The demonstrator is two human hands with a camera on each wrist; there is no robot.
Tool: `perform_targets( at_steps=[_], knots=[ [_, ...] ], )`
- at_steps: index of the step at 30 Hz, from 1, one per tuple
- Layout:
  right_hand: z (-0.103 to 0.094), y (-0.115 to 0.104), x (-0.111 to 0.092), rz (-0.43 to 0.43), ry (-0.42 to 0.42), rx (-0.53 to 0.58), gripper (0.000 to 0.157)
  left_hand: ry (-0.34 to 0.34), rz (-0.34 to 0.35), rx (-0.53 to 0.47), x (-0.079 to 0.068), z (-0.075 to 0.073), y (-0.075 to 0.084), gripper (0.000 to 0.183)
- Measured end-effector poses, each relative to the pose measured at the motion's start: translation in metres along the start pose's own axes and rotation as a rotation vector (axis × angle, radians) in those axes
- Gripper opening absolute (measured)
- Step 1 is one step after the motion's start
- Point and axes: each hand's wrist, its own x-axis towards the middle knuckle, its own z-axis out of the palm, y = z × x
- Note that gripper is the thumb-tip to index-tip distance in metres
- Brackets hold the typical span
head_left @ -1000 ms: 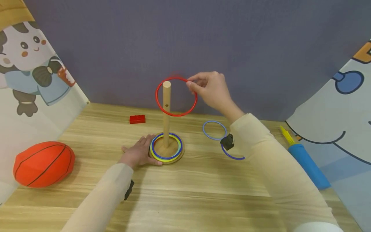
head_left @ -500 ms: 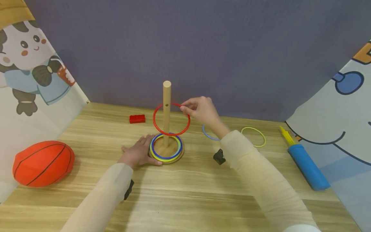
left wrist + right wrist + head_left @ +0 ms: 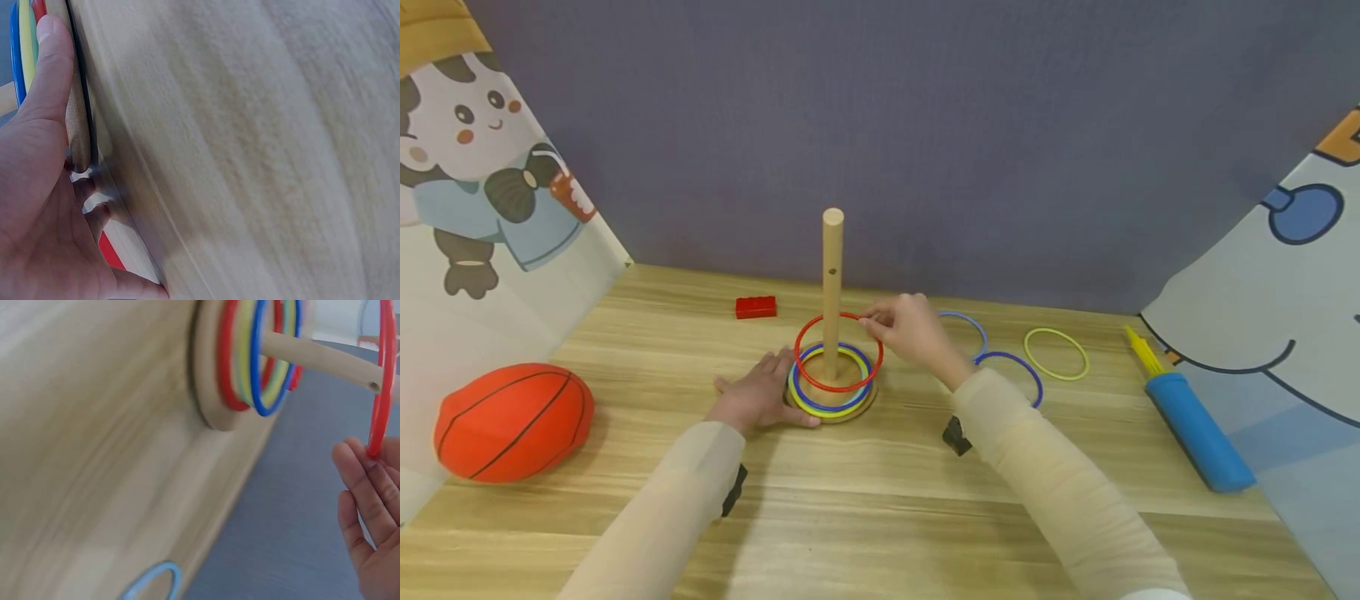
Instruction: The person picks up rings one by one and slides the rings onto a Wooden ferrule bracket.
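My right hand (image 3: 913,333) pinches the edge of a red ring (image 3: 838,389) between thumb and fingers. The ring is around the upright wooden peg (image 3: 832,283), low down and tilted, above the other rings. Several rings lie stacked at the bottom; a blue ring (image 3: 831,408) is on top, with yellow, green and red below it in the wrist views. Beside the peg's round base (image 3: 77,119), my left hand (image 3: 756,396) rests with fingers spread, its thumb along the base's rim. In the right wrist view, the red ring also encircles the peg.
Light blue ring (image 3: 986,337), dark blue ring (image 3: 1040,392) and yellow ring (image 3: 1056,379) lie right of my right hand. A red toy brick (image 3: 756,307) lies behind my left hand. An orange-red ball (image 3: 512,423) sits at left, a blue hand pump (image 3: 1198,433) at right.
My right hand has brought the red ring down along the peg from its top to just above the stacked rings. The left hand stays still at the base.
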Motion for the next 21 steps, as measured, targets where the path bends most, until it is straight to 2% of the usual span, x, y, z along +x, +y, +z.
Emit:
perform_targets(
  at_steps=[8, 16, 21],
  knots=[
    [0.022, 0.008, -0.005, -0.056, -0.003, -0.08, 0.017, 0.02, 0.009, -0.014, 0.001, 0.001, 0.001, 0.124],
    [0.036, 0.014, -0.01, -0.036, 0.033, -0.085, 0.016, 0.037, 0.022, -0.015, 0.001, 0.001, 0.0, 0.121],
    [0.041, 0.017, -0.01, -0.012, 0.028, -0.095, 0.019, 0.036, 0.026, -0.011, 0.0, 0.0, 0.0, 0.12]
  ],
)
